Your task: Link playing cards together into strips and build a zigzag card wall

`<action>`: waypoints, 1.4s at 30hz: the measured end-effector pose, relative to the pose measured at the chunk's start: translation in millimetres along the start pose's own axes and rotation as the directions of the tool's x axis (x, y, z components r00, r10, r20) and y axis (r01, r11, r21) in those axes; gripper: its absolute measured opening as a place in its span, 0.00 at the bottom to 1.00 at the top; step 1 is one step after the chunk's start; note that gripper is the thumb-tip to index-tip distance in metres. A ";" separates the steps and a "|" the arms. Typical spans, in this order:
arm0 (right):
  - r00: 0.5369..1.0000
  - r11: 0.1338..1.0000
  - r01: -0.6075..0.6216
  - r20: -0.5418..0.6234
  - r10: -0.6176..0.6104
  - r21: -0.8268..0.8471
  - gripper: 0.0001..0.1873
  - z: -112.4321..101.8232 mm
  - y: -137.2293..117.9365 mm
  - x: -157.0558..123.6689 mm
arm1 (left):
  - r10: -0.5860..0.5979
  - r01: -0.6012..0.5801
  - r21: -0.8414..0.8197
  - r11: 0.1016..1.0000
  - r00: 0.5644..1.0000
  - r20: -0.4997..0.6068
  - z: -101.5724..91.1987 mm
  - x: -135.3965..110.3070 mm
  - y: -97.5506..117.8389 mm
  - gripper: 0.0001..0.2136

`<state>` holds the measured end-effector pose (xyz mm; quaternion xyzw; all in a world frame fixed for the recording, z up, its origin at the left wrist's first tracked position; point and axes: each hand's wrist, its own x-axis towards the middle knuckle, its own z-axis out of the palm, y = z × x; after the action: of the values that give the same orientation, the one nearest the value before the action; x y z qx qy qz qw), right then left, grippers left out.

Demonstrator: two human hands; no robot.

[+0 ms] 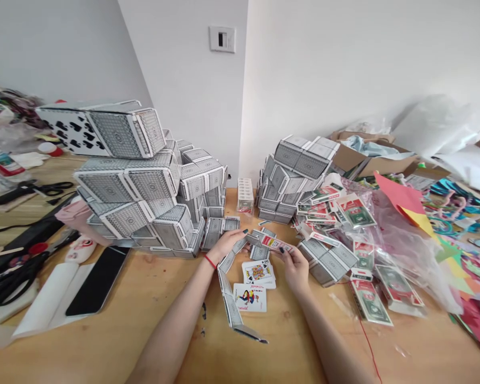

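My left hand (229, 245), with a red string at the wrist, is closed around a chain of folded grey-backed playing cards (226, 290). The chain bends down toward the front of the wooden table. My right hand (296, 268) pinches a narrow card piece (278, 244) with red and yellow print, seen at a slant; its left end meets the grey-backed cards by my left fingers, and whether they are joined is unclear. Below and between my hands lie a king card (260, 272) on a small pile and a joker card (249, 297).
Stacked grey card boxes form a tall structure (128, 181) at left and a smaller one (288, 176) at right. A loose card block (328, 261), green-and-red card packs (370, 301) and coloured paper (398, 194) lie right. A phone (98, 280) and black scissors (20, 272) lie left.
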<state>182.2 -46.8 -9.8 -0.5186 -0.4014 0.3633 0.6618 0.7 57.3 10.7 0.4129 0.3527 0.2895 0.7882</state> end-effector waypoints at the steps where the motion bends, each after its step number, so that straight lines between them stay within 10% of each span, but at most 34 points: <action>1: 1.000 1.000 0.004 -0.011 -0.004 0.006 0.13 0.1 -1.0 -0.5 | 0.001 -0.001 0.006 1.000 1.000 -0.005 0.1 0.3 0.0 0.09; 12: 0.994 0.964 0.048 0.103 -0.022 -0.261 0.14 -2.4 5.7 0.2 | 0.007 -0.007 -0.006 1.000 1.000 -0.023 -0.5 1.9 -3.5 0.08; 27: 0.944 0.696 0.330 0.239 -0.229 -0.638 0.18 -13.7 5.6 6.3 | 0.023 -0.021 0.034 0.999 0.998 -0.066 0.0 1.4 -5.3 0.09; 42: 0.960 0.768 0.274 0.205 -0.188 -0.579 0.18 -8.3 14.8 10.6 | 0.050 -0.029 0.111 0.993 0.979 -0.195 3.5 1.2 -4.8 0.09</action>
<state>193.1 -37.6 -23.9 -0.6224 -0.6005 0.1669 0.4735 4.9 54.2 7.5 0.4307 0.4360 0.3252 0.7201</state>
